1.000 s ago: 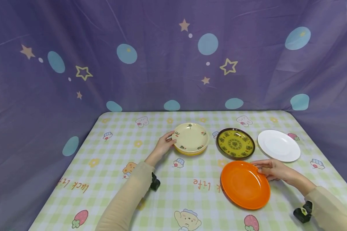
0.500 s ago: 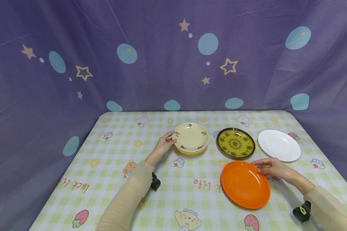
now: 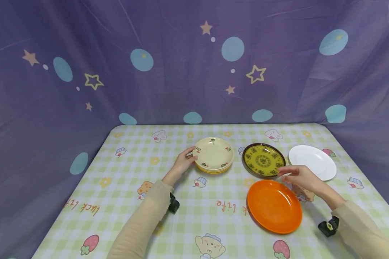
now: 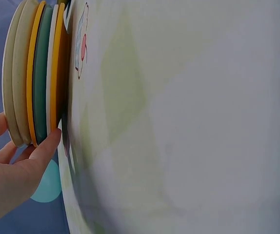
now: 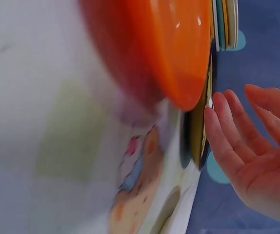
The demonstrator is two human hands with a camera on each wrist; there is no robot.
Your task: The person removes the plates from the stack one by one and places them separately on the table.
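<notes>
Two loose plates [image 3: 312,162] beside hand [image 3: 299,177]

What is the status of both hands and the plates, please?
Left hand holds plate stack rim. Right hand open, fingertips at yellow patterned plate edge. Orange plate flat on table, untouched. Nothing in the way.

Glossy plates on a smooth printed cover

The orange plate [image 3: 274,206] looks like smooth, shiny plastic with small highlights. The white plate [image 3: 312,162] and the yellow patterned plate [image 3: 263,160] are also glossy. The cream plates stack [image 3: 214,155] has a more satin finish. The surface [image 3: 123,201] wears a smooth checked cloth; the backdrop [image 3: 168,72] is thin creased fabric.
</notes>
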